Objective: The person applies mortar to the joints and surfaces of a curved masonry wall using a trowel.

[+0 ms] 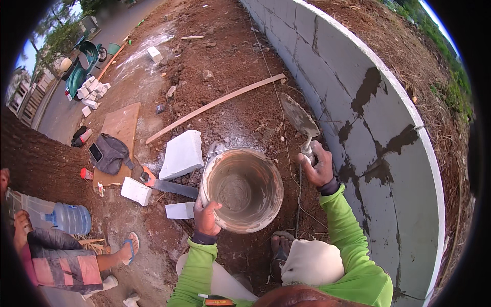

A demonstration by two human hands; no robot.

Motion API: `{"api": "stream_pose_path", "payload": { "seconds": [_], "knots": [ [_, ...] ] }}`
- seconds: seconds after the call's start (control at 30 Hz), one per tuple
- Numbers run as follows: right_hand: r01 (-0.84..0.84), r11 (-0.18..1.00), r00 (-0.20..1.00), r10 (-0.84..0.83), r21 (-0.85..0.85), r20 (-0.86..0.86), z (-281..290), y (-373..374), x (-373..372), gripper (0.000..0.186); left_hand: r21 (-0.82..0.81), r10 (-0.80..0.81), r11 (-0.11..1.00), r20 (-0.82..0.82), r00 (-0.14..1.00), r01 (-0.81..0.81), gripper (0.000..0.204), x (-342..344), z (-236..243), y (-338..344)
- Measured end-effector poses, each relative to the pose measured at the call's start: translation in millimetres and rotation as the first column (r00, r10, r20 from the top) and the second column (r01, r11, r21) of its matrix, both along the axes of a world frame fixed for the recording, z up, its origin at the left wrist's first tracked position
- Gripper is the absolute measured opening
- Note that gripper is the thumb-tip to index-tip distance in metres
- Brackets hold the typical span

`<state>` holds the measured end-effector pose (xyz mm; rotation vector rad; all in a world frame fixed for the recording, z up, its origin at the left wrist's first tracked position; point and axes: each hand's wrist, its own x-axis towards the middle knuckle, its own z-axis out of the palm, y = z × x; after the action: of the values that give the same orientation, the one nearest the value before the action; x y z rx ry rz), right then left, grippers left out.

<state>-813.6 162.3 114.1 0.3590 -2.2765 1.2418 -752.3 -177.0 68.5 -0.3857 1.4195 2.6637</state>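
My left hand (207, 217) grips the near left rim of a mortar-smeared bucket (263, 176), thumb over the edge. The bucket tips toward me, so its inside shows; a thin layer of grey mortar (232, 193) coats the bottom. To the right, my right hand (319, 166) is closed round the handle of a trowel (300, 117). Its mortar-caked blade points away from me, beside the wall of grey blocks (327, 66). Dark wet mortar patches (368, 92) mark the joints of that wall.
Left of the bucket lie a handsaw (176, 188), white blocks (183, 153) and a grey bag (110, 152) on a board. A wooden strip (215, 108) crosses the soil; a string (284, 123) runs along the wall. Another person's leg (110, 261) and a water jug (71, 220) are at left.
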Motion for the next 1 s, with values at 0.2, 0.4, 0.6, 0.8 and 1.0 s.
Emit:
{"api": "stream_pose_path", "payload": {
  "seconds": [0.2, 0.4, 0.6, 0.8, 1.0],
  "knots": [
    [-0.175, 0.906, 0.973, 0.219, -0.386, 0.072, 117.8, -83.8, -10.5, 0.027, -0.117, 0.319, 0.944, 0.092, 0.943, -0.308, 0.071, 36.8, 73.3, -37.0],
    [-0.425, 0.887, 0.825, 0.461, -0.179, 0.327, 227.9, -121.8, 53.1, 0.023, -0.043, 0.435, 0.873, 0.518, 0.737, -0.485, 0.034, 99.1, 104.7, -77.0],
    [-0.55, 0.815, 0.633, 0.55, -0.183, 0.545, 346.1, -123.3, 153.5, 0.019, 0.082, 0.342, 0.847, 0.671, 0.658, -0.525, 0.016, 196.7, 227.0, -81.5],
    [-0.509, 0.861, 0.707, 0.425, -0.011, 0.566, 492.3, -124.5, 226.4, 0.027, 0.422, -0.086, 0.809, 0.774, 0.628, -0.41, 0.016, 251.2, 359.6, -83.0],
    [-0.444, 0.895, 0.69, 0.309, 0.046, 0.654, 589.6, -117.7, 292.8, 0.03, 0.202, -0.077, 0.976, 0.656, 0.751, -0.077, 0.024, 286.8, 414.3, -93.3]
  ]
}}
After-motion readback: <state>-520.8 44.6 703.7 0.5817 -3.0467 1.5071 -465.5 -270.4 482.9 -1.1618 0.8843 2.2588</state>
